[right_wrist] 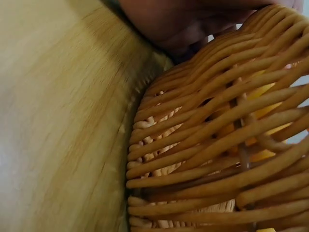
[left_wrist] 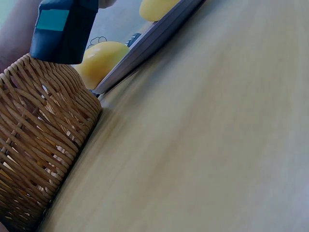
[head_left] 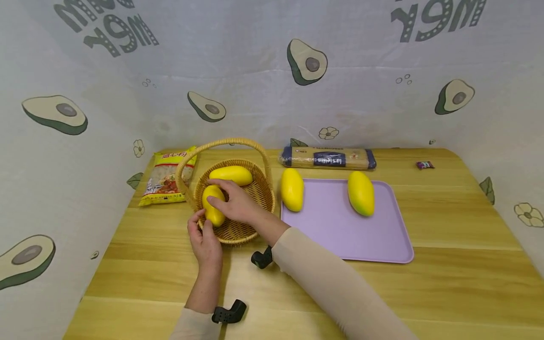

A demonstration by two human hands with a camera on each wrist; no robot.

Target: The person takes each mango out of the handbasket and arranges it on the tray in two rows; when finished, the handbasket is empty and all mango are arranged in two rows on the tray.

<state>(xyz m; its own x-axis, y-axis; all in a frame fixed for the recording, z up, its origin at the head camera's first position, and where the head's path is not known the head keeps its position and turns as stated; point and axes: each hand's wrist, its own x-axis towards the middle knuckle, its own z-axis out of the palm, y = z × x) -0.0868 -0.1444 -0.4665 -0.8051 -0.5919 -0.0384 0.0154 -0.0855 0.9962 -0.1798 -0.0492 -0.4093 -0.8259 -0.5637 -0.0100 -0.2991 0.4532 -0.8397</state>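
Observation:
A round wicker basket [head_left: 242,231] with a tall arched handle stands on the table, left of centre. Inside lie two yellow mangoes: one mango [head_left: 238,175] sideways at the back, the other mango [head_left: 215,218] at the left wall. My right hand [head_left: 238,203] reaches across into the basket and grips the left mango from above, fingers past its far end and thumb on its side. At the front-left rim, my left hand [head_left: 207,245] holds the basket, its fingertips close beside that mango. The left wrist view shows the basket's woven side [left_wrist: 48,130]; so does the right wrist view [right_wrist: 217,145].
Right of the basket lies a lilac tray [head_left: 340,241], with one mango [head_left: 361,193] on it and another mango [head_left: 292,190] at its left edge. Behind are a spaghetti pack [head_left: 327,158] and a small purple wrapped sweet [head_left: 425,165]. A yellow food packet [head_left: 167,177] lies left.

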